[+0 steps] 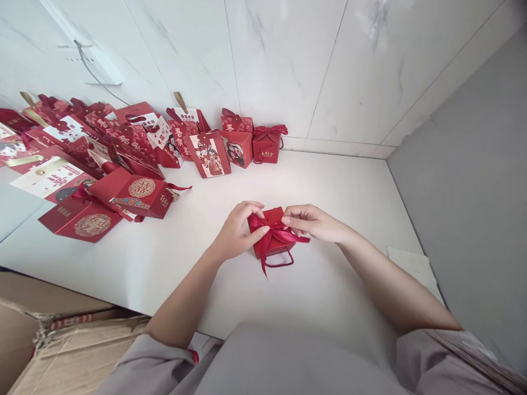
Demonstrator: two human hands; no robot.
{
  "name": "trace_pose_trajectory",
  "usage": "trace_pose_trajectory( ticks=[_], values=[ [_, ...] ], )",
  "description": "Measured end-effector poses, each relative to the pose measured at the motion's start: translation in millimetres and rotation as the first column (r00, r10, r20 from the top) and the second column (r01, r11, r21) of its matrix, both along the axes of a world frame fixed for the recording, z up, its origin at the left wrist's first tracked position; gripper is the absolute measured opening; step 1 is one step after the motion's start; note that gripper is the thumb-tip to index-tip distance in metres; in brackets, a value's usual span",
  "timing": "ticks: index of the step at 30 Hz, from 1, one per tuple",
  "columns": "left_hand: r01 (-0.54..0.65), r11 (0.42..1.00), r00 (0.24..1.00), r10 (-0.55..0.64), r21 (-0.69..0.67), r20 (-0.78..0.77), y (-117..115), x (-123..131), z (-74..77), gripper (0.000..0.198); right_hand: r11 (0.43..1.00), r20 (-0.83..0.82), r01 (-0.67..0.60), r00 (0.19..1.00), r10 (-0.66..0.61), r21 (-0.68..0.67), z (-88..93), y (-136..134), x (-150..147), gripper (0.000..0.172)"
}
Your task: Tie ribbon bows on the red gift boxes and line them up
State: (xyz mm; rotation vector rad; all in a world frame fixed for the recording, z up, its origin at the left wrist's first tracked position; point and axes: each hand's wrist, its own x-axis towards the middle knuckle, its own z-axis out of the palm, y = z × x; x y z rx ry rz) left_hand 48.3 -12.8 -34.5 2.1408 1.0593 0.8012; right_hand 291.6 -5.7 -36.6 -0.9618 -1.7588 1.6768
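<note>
On the table (337, 186), left hand (239, 230) and right hand (310, 222) seemingly pinch ribbon (275, 233) atop a closed red box (273, 215).

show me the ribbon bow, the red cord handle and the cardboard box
Ribbon bow (276, 226): head view, near its middle.
Cord handle (280, 266): head view, lower stretch of its loop.
Cardboard box (78, 351): head view, a brown panel.

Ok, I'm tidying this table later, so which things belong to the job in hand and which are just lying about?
In hand:
- red gift box, between left hand and right hand
- its glossy ribbon bow, at their fingertips

Apparently lying about:
- other red gift boxes, toward the wall
- cardboard carton, lower left
- white sheet, table's right edge
</note>
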Motion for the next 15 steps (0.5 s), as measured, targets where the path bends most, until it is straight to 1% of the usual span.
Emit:
trace_pose_trajectory(
  ticks=[3, 5, 8, 11, 15],
  values=[
    [0.078, 0.997, 0.997, -0.078, -0.011, 0.011, 5, -10, 3.5, 0.024, 0.998, -0.007, -0.053, 0.999, 0.053, -0.044, 1.6, -1, 2, 0.036],
    [0.111, 0.994, 0.994, -0.111, -0.010, -0.007, 7, -14, 4.1, 0.019, 0.994, -0.023, -0.087, 0.996, 0.086, -0.058, 1.5, -2, 3, 0.035],
    [0.115, 0.993, 0.993, -0.115, -0.006, -0.004, 9, -17, 2.4, 0.004, 0.993, -0.019, -0.103, 0.995, 0.102, -0.057, 1.1, -2, 3, 0.035],
    [0.132, 0.991, 0.991, -0.132, -0.028, 0.009, 11, -16, -0.1, 0.013, 0.995, 0.004, -0.088, 0.996, 0.088, -0.043, 0.8, -2, 3, 0.037],
    [0.141, 0.987, 0.990, -0.142, -0.075, -0.010, 10, -14, -0.8, 0.024, 0.999, 0.002, -0.052, 0.999, 0.052, -0.010, -1.0, -1, 1, 0.040]
  ],
)
